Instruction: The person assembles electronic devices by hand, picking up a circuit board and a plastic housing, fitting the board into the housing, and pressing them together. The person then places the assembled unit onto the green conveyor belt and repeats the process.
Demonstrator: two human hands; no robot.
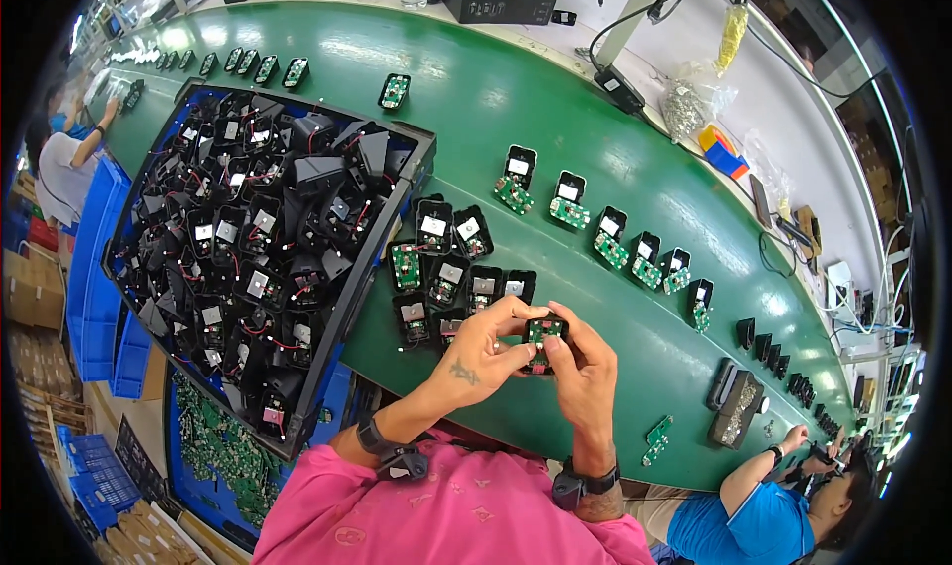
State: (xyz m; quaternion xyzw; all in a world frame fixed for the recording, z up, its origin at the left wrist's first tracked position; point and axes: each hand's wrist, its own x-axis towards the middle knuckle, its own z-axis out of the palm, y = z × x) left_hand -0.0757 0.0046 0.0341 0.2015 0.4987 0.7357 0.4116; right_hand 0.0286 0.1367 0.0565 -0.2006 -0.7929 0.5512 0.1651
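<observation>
My left hand and my right hand meet over the near edge of the green belt. Together they pinch one small black plastic housing with a green circuit board in it; the fingertips of both hands press on it. Just beyond my hands lies a cluster of similar black housings with boards and wires, lying open side up on the belt. Pairs of housings and loose green boards run in a row to the right.
A big black tray heaped with wired black housings sits at my left. Under it is a blue bin of green boards. A person in blue works at lower right, another person at far left. A small tray of screws lies near the right.
</observation>
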